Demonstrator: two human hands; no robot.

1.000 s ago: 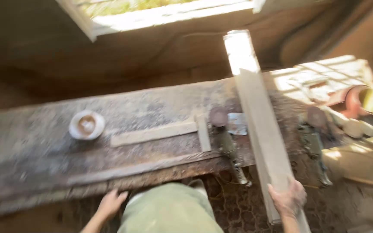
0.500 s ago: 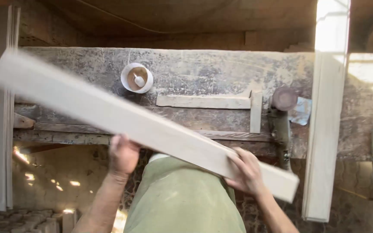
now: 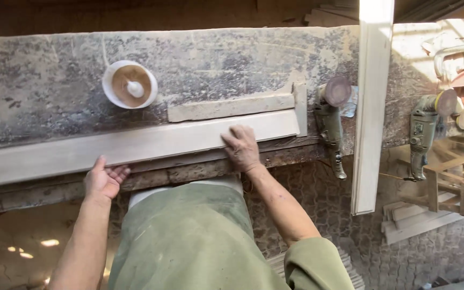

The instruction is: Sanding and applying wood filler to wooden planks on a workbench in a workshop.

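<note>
Where 0.5 s ago it hung tilted, the plank now lies flat, seemingly under 2 spread hands.

Clothing: a loose olive-green garment of soft, faintly dusty cloth, seen from above, covering the chest and belly below the workbench edge.
Under layer: a pale, whitish band of cloth shows at the top of the green garment, nearest the workbench.
Right sleeve: same olive green, rolled or pushed up into a thick rounded cuff at the elbow, far from the workbench.
Left arm: bare along all that shows; no sleeve in view.
Left hand: bare, no glove, ring or watch.
Right hand: bare, no glove or ring; wrist without a watch.
</note>
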